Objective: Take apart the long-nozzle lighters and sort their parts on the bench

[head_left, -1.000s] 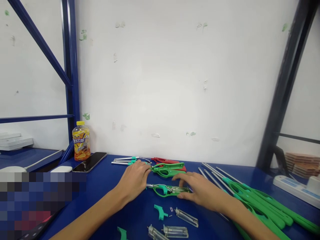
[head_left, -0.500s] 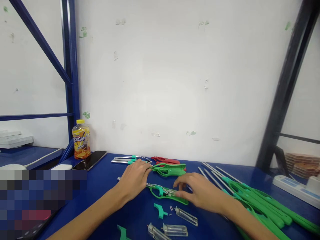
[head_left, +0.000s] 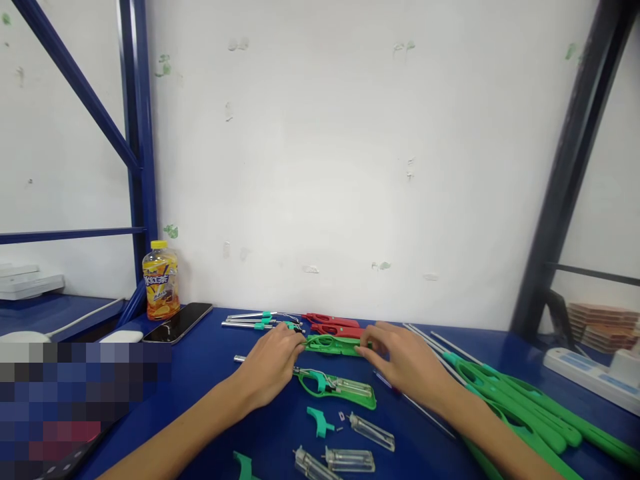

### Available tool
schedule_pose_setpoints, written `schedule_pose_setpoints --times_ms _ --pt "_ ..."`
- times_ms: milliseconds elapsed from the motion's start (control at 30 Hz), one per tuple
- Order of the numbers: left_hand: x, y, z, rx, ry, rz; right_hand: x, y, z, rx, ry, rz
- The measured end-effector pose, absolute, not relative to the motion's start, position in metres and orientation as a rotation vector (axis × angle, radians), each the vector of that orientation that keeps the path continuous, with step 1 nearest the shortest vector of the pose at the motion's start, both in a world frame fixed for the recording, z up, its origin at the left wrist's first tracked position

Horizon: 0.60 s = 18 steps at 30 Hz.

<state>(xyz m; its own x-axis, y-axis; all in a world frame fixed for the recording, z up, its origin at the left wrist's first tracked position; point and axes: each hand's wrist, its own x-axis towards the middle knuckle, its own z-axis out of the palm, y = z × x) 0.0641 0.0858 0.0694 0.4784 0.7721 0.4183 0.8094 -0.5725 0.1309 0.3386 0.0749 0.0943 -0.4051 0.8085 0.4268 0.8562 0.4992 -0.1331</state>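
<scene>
At a blue tabletop [head_left: 200,373], we hold a slim green shell [head_left: 333,345] by its two ends, at 12 o'clock from an open green casing [head_left: 370,402]. Our left hand [head_left: 270,363], at about 10 o'clock from that casing, closes its bunched fingertips narrowly on the shell's left end and covers part of the casing's metal tube [head_left: 240,359]. Our right hand [head_left: 407,360], at 2 o'clock, pinches the opposite end between thumb and fingers in a small grip.

The open casing lies flat before us, a teal trigger [head_left: 319,381] and a clear tank [head_left: 353,387] inside it. Just beyond the green shell, also toward 12 o'clock, lie red casings [head_left: 337,331]; metal tubes with teal fittings [head_left: 245,323] rest at 11 o'clock. Between 4 and 6 o'clock, nearer us, we have three loose clear tanks [head_left: 373,432], with a loose teal piece [head_left: 320,423] at 6 and another [head_left: 245,467] between 7 and 8.

At 3 o'clock, long green lighters [head_left: 530,407] lie in an overlapping pile, partly behind our right forearm, with a white power strip [head_left: 590,377] farther out. A thin rod [head_left: 427,415] slants below our right hand at 4 o'clock. Toward 10 o'clock, a yellow-capped bottle [head_left: 161,287] stands upright near a dark-screened phone [head_left: 179,322].
</scene>
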Motion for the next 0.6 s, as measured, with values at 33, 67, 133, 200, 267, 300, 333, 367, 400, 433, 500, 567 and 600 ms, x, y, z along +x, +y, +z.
schedule_pose_setpoints --times_ms 33,67,133,200,267,300,333,367,400,433,500,567,600 --pt "0.064 0.085 0.070 -2.640 -1.414 -0.686 0.340 0.076 0.093 -1.369 -2.295 -0.157" --pt "0.064 0.085 0.070 -2.651 -1.421 -0.699 0.340 0.077 0.092 -1.360 -2.293 -0.165" --pt "0.064 0.084 0.069 -2.668 -1.445 -0.728 0.342 0.080 0.088 -1.333 -2.313 -0.163" --pt "0.064 0.085 0.069 -2.688 -1.473 -0.755 0.342 0.083 0.084 -1.303 -2.337 -0.139" --pt "0.064 0.085 0.068 -2.708 -1.494 -0.772 0.343 0.085 0.082 -1.294 -2.339 -0.118" --pt "0.064 0.086 0.068 -2.714 -1.498 -0.781 0.343 0.086 0.081 -1.304 -2.335 -0.112" --pt "0.064 0.086 0.068 -2.717 -1.500 -0.789 0.343 0.087 0.080 -1.319 -2.334 -0.107" --pt "0.064 0.086 0.067 -2.715 -1.502 -0.795 0.343 0.088 0.080 -1.334 -2.339 -0.102" --pt "0.064 0.087 0.067 -2.710 -1.503 -0.797 0.343 0.088 0.080 -1.346 -2.348 -0.096" --pt "0.064 0.087 0.066 -2.704 -1.504 -0.796 0.343 0.088 0.081 -1.356 -2.359 -0.089" --pt "0.063 0.089 0.064 -2.692 -1.507 -0.788 0.343 0.088 0.081 -1.363 -2.381 -0.076" --pt "0.063 0.089 0.062 -2.683 -1.514 -0.779 0.342 0.087 0.081 -1.361 -2.399 -0.070" --pt "0.063 0.090 0.061 -2.682 -1.514 -0.775 0.342 0.086 0.081 -1.358 -2.407 -0.072"
